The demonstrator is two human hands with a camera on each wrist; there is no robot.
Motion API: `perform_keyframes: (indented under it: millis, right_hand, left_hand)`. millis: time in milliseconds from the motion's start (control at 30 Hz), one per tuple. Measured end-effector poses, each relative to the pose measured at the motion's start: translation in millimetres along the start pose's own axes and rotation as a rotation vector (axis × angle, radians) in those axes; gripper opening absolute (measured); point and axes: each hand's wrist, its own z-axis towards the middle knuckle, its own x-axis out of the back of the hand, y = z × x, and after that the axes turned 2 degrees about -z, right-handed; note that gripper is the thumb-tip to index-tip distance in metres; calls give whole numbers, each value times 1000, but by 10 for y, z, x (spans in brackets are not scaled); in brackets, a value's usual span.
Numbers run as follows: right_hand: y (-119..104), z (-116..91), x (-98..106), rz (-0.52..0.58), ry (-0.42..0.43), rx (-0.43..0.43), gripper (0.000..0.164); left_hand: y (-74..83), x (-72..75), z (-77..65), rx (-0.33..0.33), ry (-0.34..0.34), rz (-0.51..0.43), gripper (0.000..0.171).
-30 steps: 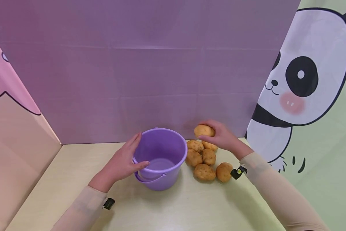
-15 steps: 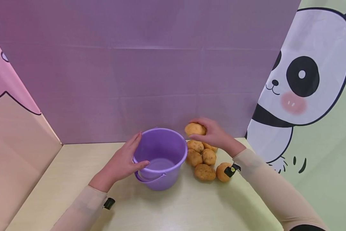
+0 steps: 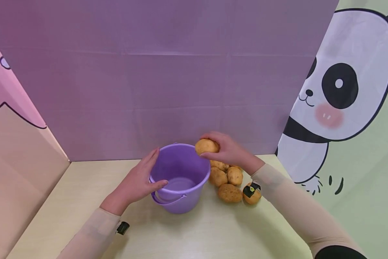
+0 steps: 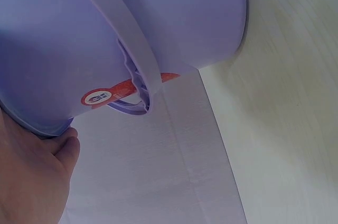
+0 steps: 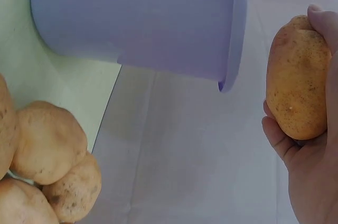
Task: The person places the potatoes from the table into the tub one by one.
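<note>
Seemingly clear above rim (image 3: 184, 191), right hand (image 3: 227, 148) grips potato (image 3: 206, 146); left hand (image 3: 138, 180) spread against bucket (image 3: 186, 205).

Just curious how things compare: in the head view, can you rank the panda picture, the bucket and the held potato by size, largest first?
1. Panda picture, even partly cut off
2. Bucket
3. Held potato, clearly smallest
</note>
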Motion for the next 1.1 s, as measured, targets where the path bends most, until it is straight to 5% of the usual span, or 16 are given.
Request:
perform_keyframes:
  millis: [1100]
  right_hand:
    - [-164,413,-366,-99,-108,78,63]
  left_hand:
    - [18,44,-24,20,-24,-2,115]
